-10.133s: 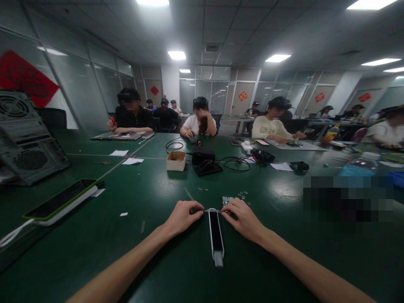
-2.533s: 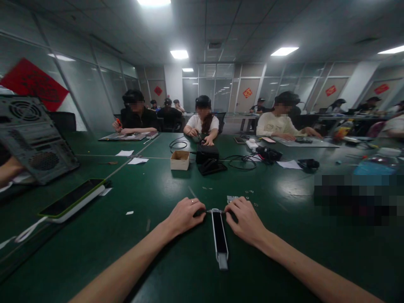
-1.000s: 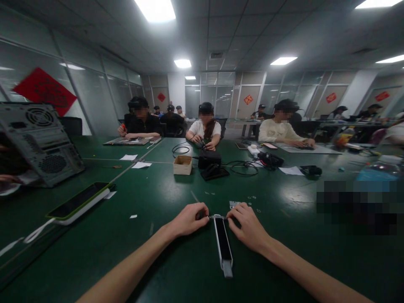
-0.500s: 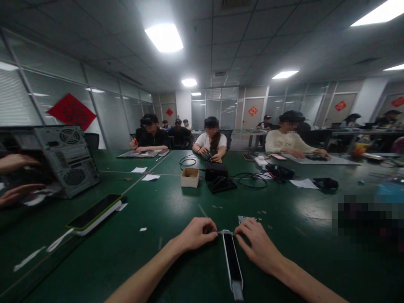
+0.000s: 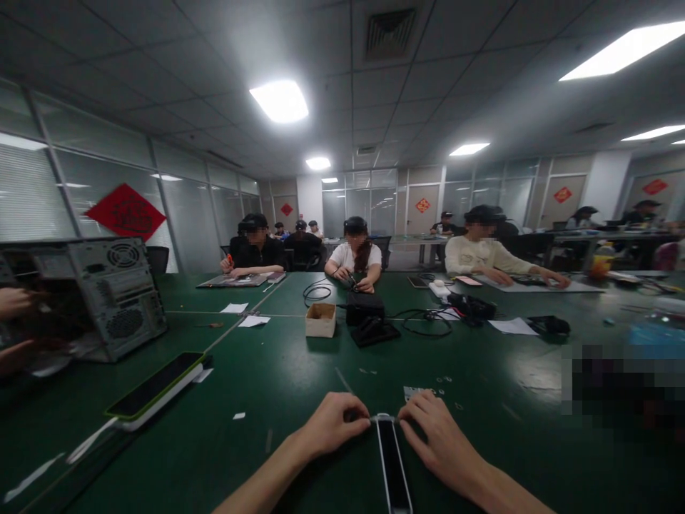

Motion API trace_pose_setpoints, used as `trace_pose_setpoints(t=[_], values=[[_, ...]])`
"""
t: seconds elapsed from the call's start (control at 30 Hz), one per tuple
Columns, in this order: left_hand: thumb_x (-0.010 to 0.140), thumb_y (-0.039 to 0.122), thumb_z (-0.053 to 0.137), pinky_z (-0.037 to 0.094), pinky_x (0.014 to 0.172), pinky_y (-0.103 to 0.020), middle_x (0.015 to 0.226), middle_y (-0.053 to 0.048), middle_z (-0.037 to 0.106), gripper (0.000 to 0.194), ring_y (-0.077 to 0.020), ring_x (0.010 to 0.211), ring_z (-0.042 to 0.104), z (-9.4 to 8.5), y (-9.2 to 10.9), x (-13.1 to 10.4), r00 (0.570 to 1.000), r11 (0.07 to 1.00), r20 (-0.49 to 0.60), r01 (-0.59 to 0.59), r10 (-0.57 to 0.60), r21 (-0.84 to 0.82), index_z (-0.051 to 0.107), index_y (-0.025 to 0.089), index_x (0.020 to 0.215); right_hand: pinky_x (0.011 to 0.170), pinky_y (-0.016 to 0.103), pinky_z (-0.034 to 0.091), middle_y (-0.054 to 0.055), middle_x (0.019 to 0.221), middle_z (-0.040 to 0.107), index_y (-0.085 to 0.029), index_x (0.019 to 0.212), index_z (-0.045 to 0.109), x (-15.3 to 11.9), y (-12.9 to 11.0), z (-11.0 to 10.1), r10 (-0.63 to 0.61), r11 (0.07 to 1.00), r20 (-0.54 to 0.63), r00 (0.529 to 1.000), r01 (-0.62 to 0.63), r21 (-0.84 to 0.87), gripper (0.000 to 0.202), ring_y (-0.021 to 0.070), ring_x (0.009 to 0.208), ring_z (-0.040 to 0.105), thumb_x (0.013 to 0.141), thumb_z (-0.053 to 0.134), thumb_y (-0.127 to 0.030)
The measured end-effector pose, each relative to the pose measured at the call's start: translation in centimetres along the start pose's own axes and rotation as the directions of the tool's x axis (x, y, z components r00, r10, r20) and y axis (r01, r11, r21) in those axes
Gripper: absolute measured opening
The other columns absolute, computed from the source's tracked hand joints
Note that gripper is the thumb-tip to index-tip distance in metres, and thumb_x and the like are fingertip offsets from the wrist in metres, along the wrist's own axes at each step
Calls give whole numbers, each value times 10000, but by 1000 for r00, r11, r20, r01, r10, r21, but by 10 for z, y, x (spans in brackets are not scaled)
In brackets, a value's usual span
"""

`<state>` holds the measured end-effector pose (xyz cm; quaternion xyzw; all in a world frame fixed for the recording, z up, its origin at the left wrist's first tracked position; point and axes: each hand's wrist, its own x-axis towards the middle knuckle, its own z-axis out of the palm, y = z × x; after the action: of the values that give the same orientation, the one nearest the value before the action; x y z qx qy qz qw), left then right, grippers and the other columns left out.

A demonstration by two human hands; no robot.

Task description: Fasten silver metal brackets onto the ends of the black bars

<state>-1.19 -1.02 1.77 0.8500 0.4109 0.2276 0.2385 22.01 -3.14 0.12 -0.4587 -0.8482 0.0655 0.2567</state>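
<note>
A long, narrow device with a black face and white edges (image 5: 393,464) lies on the green table in front of me, its near end cut off by the bottom of the picture. At its far end, my left hand (image 5: 336,427) has thumb and forefinger pinched together beside the left corner. My right hand (image 5: 436,435) mirrors it at the right corner, fingers closed and bent down. Whatever thin piece the fingertips hold there is too small to make out. Just beyond my right fingers lies a small pale card or sheet (image 5: 413,392), partly covered by them.
Small clear rings or scraps (image 5: 442,391) lie beyond my right hand. A small open box (image 5: 320,320) stands near a black case (image 5: 364,308) with cables. To the left are a green-edged phone (image 5: 155,385) and an open computer case (image 5: 118,300) with another person's hands. Several people sit opposite.
My view has tilted upward, so the table and hands appear lower in the picture. Both hands stay at the device's far end with little visible movement.
</note>
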Motion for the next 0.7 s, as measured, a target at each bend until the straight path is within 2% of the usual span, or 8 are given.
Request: trace_pose_setpoints(t=[0.27,0.43,0.57,0.7], values=[[902,322,535,402,662,-217,800,-17,660,234,-143,730,566,1,1,0,999,994,18,-47,46,97,720,180,916,794,394,422,68,932,595,-201,901,614,-1,1,1,-24,1000,-12,1000,24,5,205,220,897,528,927,412,-228],[919,309,523,391,649,-211,789,-18,651,231,-139,731,567,3,0,0,996,990,22,-92,90,110,718,185,932,801,410,418,70,930,599,-191,898,611,1,-1,0,-26,1000,3,1000,26,7,197,230,908,530,924,417,-218],[881,304,589,394,656,-208,825,-10,635,174,-137,747,562,5,-2,0,997,991,-11,-69,70,115,698,196,962,784,402,425,72,929,599,-190,898,612,1,-1,0,-27,1000,8,1000,27,8,192,229,899,535,920,423,-216],[846,323,632,393,644,-207,819,-1,613,162,-134,735,545,6,-3,0,999,991,-33,-15,20,131,672,179,908,779,386,432,62,929,602,-201,901,614,0,0,0,-35,999,4,999,35,13,191,221,897,541,920,425,-219]])
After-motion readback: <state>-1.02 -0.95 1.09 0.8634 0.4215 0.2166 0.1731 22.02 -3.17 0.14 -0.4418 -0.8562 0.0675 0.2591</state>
